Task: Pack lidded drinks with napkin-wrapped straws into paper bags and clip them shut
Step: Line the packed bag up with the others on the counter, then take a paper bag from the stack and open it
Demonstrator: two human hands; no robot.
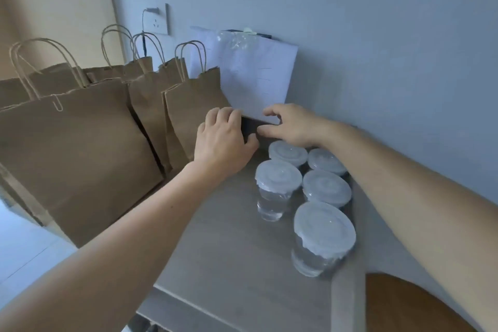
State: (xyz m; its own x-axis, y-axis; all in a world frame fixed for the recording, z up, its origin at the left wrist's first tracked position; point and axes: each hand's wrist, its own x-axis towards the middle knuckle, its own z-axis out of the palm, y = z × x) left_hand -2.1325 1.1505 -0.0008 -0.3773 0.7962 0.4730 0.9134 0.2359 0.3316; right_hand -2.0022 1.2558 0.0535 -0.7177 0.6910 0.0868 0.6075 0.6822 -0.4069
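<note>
Several clear cups of water with white lids [326, 187] stand grouped on the grey table [229, 237] at the right. Brown paper bags with twine handles [80, 148] stand in a row at the left; the nearest one carries a paper clip [58, 105] on its top edge. My left hand [223, 140] wraps around the left side of a small dark box [250, 127] near the wall. My right hand [291, 124] reaches over the cups, fingertips on the lower edge of a white sheet pack [256, 75] that leans on the wall above the box. Whether it pinches anything is hidden.
A wall socket with a plugged cable [159, 20] is behind the bags. The grey wall [377, 48] runs close behind the cups. A wooden chair seat [409, 307] shows at the bottom right. The table's front edge [215, 310] is below my arms.
</note>
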